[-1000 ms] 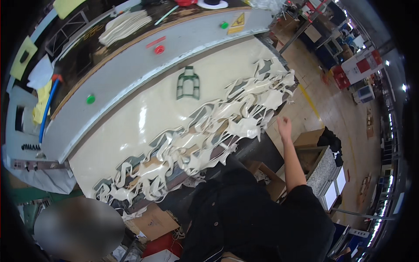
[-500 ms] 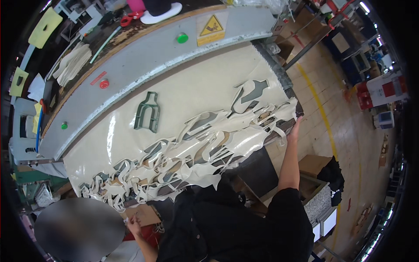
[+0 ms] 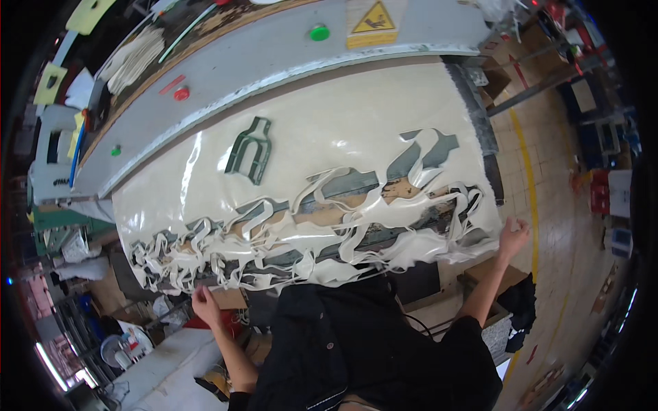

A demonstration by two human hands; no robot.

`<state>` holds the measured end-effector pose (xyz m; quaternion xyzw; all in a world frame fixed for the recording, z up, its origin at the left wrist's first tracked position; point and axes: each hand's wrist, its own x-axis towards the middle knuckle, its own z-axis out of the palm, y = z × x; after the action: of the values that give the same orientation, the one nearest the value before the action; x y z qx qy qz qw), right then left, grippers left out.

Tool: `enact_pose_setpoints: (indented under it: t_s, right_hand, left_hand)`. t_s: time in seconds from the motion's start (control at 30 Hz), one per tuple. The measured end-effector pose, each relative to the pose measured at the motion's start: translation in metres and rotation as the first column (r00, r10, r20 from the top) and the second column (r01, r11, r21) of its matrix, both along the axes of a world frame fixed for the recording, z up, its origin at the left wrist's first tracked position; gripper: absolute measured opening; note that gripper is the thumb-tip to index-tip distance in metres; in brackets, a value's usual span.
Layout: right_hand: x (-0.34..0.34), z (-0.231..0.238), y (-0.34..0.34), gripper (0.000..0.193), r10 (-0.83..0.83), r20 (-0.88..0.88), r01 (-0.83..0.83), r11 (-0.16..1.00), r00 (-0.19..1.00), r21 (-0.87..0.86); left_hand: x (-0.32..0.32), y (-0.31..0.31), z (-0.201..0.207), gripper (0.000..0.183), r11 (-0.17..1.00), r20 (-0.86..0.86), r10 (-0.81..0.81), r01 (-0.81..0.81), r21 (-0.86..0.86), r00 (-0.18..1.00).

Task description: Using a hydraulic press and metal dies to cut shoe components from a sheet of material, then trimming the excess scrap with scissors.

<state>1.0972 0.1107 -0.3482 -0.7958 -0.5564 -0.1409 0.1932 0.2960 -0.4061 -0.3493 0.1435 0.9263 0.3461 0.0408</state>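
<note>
A cream sheet point(image 3: 343, 137) lies across a cutting table, its near half cut into ragged strips and holes. A dark green cutting die point(image 3: 248, 151) rests on the sheet's uncut part. My right hand point(image 3: 512, 236) grips the sheet's near right corner at the table edge. My left hand point(image 3: 204, 306) is at the sheet's near left edge, fingers curled at the dangling strips; whether it holds one I cannot tell. My dark-clothed torso fills the bottom centre.
A grey machine beam point(image 3: 288, 61) with green and red buttons and a yellow warning sign runs behind the sheet. Cardboard boxes point(image 3: 493, 281) sit under the table's near edge. A yellow floor line point(image 3: 531, 192) runs on the right. Cluttered benches lie far left.
The view has swung right and down. My right hand dropped from the sheet's far right side to its near right corner. My left hand came into view at the near left edge.
</note>
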Motion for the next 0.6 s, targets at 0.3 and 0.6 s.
enact_pose_setpoints:
  t_s: [0.3,0.6]
  right_hand:
    - [-0.393,0.047,-0.039,0.062,0.8,-0.525,-0.955,0.279,0.291,-0.104]
    - [-0.352,0.063,-0.009,0.032,0.541,-0.806,-0.904,-0.178,0.239,-0.388]
  left_hand:
    - [0.15,0.274,0.035,0.082,0.618,-0.097,-0.785,0.764,-0.187,0.611]
    - [0.15,0.246,0.067,0.039,0.695,0.403,-0.658,0.719,0.0,0.636]
